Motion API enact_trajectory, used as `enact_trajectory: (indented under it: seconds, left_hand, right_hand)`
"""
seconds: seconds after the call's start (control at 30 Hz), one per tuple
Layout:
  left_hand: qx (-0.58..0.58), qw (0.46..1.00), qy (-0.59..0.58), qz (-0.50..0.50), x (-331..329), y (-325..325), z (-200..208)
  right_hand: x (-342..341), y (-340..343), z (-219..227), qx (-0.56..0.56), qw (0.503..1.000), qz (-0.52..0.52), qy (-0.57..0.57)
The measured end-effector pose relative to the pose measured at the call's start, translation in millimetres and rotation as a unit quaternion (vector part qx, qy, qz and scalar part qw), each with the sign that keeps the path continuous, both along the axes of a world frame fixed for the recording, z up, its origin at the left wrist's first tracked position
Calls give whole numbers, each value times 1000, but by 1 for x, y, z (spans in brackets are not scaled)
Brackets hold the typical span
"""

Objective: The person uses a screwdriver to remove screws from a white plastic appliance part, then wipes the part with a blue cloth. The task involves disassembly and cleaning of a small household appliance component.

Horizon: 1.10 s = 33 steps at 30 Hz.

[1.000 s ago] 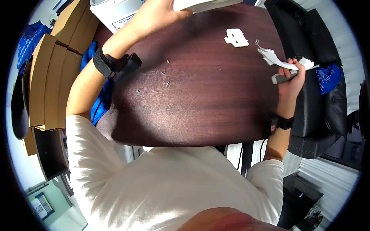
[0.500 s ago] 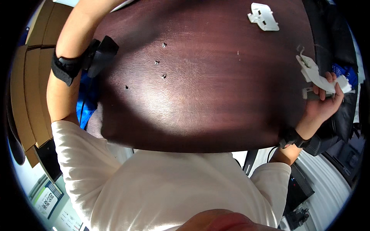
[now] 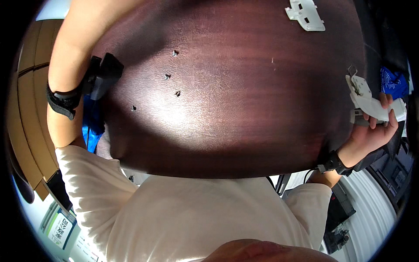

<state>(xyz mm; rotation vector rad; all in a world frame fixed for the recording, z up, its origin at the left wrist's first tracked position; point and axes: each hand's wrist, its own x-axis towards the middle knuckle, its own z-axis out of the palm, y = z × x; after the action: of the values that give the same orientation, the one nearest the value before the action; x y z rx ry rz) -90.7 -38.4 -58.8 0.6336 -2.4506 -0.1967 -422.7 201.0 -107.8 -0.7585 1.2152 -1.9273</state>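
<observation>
On the right, my right hand (image 3: 370, 136) has its fingers closed around a curved white plastic part (image 3: 371, 105). The part has a hollow inner side at its far end, with a thin bent metal piece (image 3: 352, 70) sticking out there. A grey-white block (image 3: 358, 116) shows just below the part, by my fingers; I cannot tell whether it is joined to it. My left forearm (image 3: 94, 26) reaches up past the top edge, so the left hand is out of sight. Several small dark screws (image 3: 167, 77) lie scattered on the left half of the table.
The brown leather-grained table (image 3: 244, 118) spans the middle. A white plastic cover (image 3: 313, 17) with rectangular holes lies at its far right. Blue cloth (image 3: 393, 82) and black seating stand at the right. Cardboard boxes (image 3: 32, 100) stack at the left. A black device (image 3: 107, 76) is strapped to my left arm.
The whole view has shifted a little. My right hand, still holding the white part, appears slightly farther right and lower. A white edge beside my left forearm has gone out of sight.
</observation>
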Motion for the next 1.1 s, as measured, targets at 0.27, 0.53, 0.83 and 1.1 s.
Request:
enact_trajectory:
  seconds: [0.27,0.53,0.83,1.1]
  left_hand:
    - [-15,996,-92,15,5,-3,-21]
    - [-45,985,-165,18,-16,1,-49]
    - [2,976,-215,-27,-11,4,-48]
    - [340,922,-73,-168,13,66,-7]
  right_hand:
    - [29,-17,5,53,991,-114,51]
    - [26,-16,-4,-33,999,9,38]
    - [42,-27,-18,-87,975,167,-117]
    - [75,-33,-27,-38,948,265,-174]
